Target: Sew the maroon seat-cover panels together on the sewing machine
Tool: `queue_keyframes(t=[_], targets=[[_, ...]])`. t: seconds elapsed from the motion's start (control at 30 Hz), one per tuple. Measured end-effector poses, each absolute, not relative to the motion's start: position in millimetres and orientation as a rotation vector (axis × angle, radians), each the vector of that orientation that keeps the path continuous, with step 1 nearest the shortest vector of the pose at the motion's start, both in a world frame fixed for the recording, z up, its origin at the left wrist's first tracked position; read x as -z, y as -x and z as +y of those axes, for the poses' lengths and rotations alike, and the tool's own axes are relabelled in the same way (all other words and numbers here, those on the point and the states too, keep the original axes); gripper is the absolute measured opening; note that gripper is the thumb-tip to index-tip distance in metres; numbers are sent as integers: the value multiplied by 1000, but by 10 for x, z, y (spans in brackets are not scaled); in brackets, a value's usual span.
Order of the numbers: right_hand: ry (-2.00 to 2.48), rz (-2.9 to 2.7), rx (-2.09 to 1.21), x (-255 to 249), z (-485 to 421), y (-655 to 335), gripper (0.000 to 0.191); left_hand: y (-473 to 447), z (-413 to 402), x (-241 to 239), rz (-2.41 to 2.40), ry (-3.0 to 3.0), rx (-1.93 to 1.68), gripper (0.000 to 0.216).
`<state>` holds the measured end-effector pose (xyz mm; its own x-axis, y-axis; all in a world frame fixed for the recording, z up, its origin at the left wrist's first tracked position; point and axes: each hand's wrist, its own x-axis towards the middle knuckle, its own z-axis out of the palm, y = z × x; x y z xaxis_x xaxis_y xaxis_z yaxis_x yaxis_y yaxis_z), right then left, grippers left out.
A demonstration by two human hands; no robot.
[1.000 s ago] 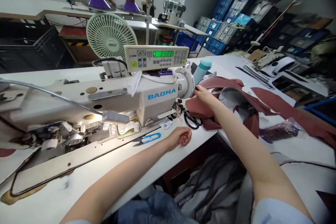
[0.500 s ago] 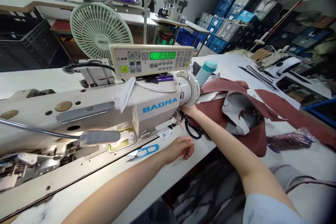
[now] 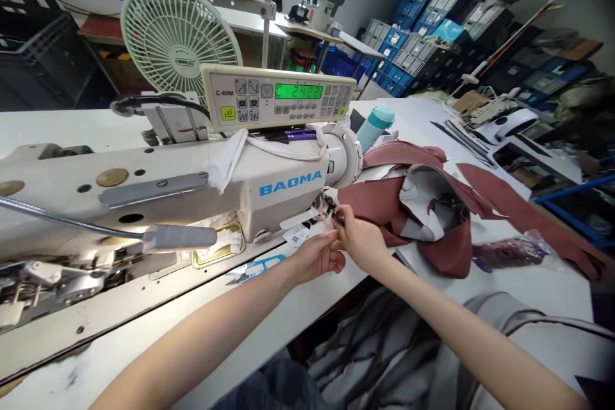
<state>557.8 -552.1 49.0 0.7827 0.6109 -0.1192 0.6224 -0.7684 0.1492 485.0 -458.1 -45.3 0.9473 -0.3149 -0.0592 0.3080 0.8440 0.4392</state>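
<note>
My right hand (image 3: 361,243) is closed around a small dark object (image 3: 339,216) just below the hand wheel end of the sewing machine (image 3: 288,205). Most of that object is hidden by the fingers, so its kind cannot be made out. Against it, my left hand (image 3: 319,256) has its fingers curled, thumb and fingertips meeting the right fingers; whatever they pinch is hidden. A white printed label (image 3: 296,236) lies just left of both hands. Blue-handled thread snips (image 3: 264,265) rest on the table beneath my left wrist.
Reddish-brown leather pieces (image 3: 369,208) are heaped to the right, near a teal bottle (image 3: 375,128). A control panel (image 3: 281,102) tops the machine, with a green fan (image 3: 180,45) behind. A plastic-wrapped bundle (image 3: 512,253) lies further right. Grey material (image 3: 500,314) hangs below.
My right hand has come out from behind the machine's wheel end toward me, now with a dark object in it. My left hand has risen slightly to meet it. The view has shifted a little.
</note>
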Motion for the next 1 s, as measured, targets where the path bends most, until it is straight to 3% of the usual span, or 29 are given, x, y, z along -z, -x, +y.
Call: queue_keyframes(t=[0.23,0.43,0.73,1.0], targets=[[-2821,1110,150,-411,-5643,-5422,32,-4836,-4626,416,18,-552,343,33],[-3203,894,152,-580,-5438,-6074,32,-4801,-4682,360,19,-748,154,29],[-3215,911,267,-172,-5091,-6488,32,-4791,-4685,335,-44,-990,66,36],[-3276,765,241,-170,-5146,-6458,38,-4813,-4709,390,-41,-1005,58,38]])
